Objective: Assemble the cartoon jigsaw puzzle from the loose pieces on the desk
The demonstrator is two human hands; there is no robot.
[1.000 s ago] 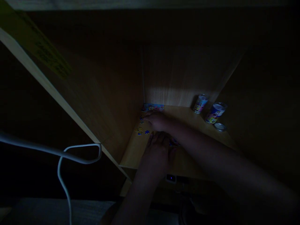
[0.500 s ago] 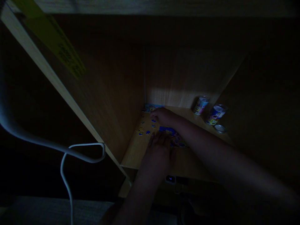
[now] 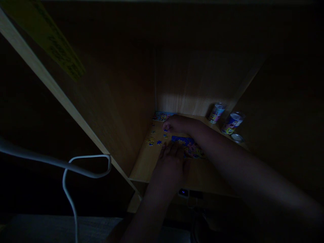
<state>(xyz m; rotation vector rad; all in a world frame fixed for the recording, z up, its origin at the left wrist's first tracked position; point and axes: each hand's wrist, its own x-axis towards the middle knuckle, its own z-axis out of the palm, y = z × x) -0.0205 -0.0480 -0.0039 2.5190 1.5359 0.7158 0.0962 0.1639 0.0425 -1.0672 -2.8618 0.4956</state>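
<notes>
In dim light, my right hand (image 3: 174, 123) reaches across the shelf with its fingers bent together over a small blue jigsaw piece (image 3: 165, 130). Its fingertips touch the piece, which lies at the board. My left hand (image 3: 170, 160) lies flat, fingers stretched, at the near left edge of a partly assembled jigsaw puzzle (image 3: 193, 151) in blue, pink and yellow. My right forearm covers part of that puzzle. Left of the hands are a loose blue piece (image 3: 159, 142) and a small cluster of yellow pieces (image 3: 151, 139). Behind my right hand lies another colourful puzzle or picture strip (image 3: 162, 116).
Two printed cans with clear tops, one farther back (image 3: 217, 113) and one nearer (image 3: 233, 123), stand at the right. A round lid (image 3: 237, 138) lies beside them. Wooden panels enclose the shelf (image 3: 141, 170). A white cable (image 3: 86, 172) hangs at the left, below a yellow label (image 3: 60, 50).
My right fingers have come down and closed over the blue piece, which showed more fully before. My left hand stays by the puzzle. The view has shifted slightly.
</notes>
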